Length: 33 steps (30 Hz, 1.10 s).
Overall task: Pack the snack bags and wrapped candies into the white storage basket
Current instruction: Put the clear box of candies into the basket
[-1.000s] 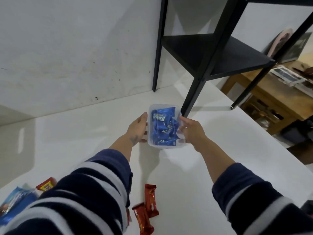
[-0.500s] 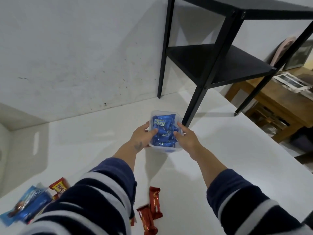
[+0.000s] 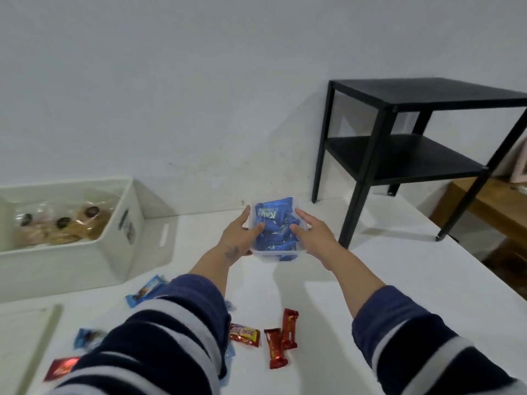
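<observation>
Gripping clear tub (image 3: 281, 253) of blue candies (image 3: 275, 228); both hands.

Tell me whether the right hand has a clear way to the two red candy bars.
Probably yes: right hand holds the clear tub; red candy bars lie unobstructed on bare white table.

Both arms stretched fwd; left hand (image 3: 239, 236) & right hand (image 3: 313, 236) face each other, fingers curled, thumbs inward.
</observation>
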### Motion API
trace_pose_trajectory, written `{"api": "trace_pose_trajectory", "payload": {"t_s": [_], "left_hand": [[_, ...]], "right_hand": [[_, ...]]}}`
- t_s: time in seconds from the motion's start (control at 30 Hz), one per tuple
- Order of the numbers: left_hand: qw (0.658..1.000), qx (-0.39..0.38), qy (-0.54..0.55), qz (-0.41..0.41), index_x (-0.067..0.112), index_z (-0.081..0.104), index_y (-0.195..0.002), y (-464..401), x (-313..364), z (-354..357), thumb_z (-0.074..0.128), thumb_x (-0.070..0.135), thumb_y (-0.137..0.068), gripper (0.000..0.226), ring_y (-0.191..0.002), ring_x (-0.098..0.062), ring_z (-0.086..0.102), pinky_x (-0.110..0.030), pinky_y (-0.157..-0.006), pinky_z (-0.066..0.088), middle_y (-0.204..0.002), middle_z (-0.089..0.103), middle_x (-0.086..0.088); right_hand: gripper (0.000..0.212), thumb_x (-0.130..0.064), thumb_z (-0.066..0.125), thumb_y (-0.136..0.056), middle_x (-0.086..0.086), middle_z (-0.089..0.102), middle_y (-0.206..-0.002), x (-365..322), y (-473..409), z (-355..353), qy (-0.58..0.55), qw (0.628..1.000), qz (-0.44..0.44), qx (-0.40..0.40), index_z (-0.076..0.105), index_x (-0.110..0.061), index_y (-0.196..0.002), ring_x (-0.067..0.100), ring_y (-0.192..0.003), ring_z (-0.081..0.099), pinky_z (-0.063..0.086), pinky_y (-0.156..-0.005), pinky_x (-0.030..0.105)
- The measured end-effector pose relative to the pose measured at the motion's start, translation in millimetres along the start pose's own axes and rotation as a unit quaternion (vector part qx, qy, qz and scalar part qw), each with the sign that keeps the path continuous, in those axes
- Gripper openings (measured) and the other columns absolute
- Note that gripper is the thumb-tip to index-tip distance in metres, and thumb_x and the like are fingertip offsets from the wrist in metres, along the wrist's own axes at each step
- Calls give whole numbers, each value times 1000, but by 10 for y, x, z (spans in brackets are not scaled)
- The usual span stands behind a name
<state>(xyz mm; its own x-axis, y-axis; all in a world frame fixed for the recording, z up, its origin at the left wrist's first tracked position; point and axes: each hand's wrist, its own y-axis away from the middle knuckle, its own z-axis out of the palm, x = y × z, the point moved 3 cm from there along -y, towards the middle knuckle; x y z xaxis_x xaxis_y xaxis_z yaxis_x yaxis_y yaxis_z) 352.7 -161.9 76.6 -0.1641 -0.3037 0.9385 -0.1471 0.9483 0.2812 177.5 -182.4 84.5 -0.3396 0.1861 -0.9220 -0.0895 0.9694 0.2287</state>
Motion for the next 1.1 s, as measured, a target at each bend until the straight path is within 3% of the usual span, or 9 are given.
{"api": "trace_pose_trajectory", "payload": {"t_s": [0.17,0.37,0.57,0.7,0.8,1.0,1.1], "left_hand": [[997,69,-10,15,39,20,-149,478,103,-572,61,33,-92,70,-109,-26,62,-35,-80,55,-130,59,-7],[990,140,-3,33,41,20,-148,914,172,-1332,61,35,-91,71,-109,-25,62,-44,-89,55,-136,54,-5],[980,195,2,34,37,24,-148,1171,172,-2231,59,34,-92,66,-107,-26,62,-42,-86,56,-135,54,-7],[975,214,1,51,27,24,-150,1247,176,-2954,56,26,-95,64,-94,-18,59,-21,-61,53,-131,55,-5],[973,229,-4,38,31,22,-151,1176,140,-3515,55,30,-95,65,-95,-23,61,-31,-66,55,-136,53,-6],[977,211,-11,23,31,21,-151,776,-151,-4444,53,32,-96,63,-91,-15,59,-25,-60,54,-138,51,-3],[983,185,-11,0,29,22,-151,450,-365,-4704,53,31,-96,62,-86,-14,61,-25,-61,56,-140,50,-4]], "right_hand": [[52,-26,58,-93,3,54,-139,-368,248,401,13,997,-51,-58,42,-37,-141,22,-125,54,43,-106,36],[50,-24,57,-95,3,53,-139,-901,504,1012,16,990,-100,-102,43,-35,-141,22,-122,55,46,-90,30],[50,-23,54,-97,4,50,-141,-1407,673,1801,28,980,-135,-144,40,-30,-144,20,-111,56,46,-87,28],[49,-25,53,-97,4,55,-135,-1815,716,2482,31,975,-149,-164,40,-30,-144,20,-103,56,49,-87,34],[50,-25,53,-97,3,55,-133,-2086,668,3019,25,975,-142,-168,39,-31,-144,18,-99,54,48,-85,33],[49,-24,53,-97,4,54,-136,-2324,334,3977,38,978,-121,-166,41,-30,-144,17,-98,54,46,-79,28],[49,-24,53,-97,3,56,-135,-2249,106,4319,44,982,-90,-162,41,-32,-144,16,-93,58,48,-64,23]]}}
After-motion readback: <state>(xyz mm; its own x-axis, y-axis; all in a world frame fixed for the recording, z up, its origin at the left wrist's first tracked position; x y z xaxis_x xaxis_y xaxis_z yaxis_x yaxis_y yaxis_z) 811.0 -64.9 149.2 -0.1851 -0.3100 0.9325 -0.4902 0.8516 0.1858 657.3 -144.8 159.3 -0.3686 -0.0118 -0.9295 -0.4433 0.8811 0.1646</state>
